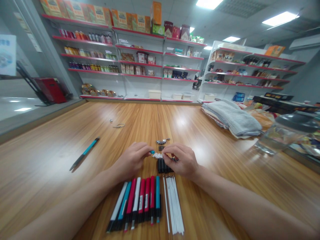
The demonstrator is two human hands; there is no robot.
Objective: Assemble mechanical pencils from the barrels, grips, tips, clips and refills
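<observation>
Filling the room's far side, stocked white shelves [136, 87] stand behind the wooden table [225, 160]. On it, the right hand [183, 160] and the left hand [133, 156] work near each other, in what I judge is a fine picking step; the next move calls for a light, exact pinch. Nearer lie coloured pens [141, 190] and, beside them, white refills [175, 206]. Beyond are black sleeves [162, 166], then small white pieces [157, 155], where the right hand makes a narrow pinch; I cannot tell what it holds. The left hand pinches a blue piece [152, 152].
</observation>
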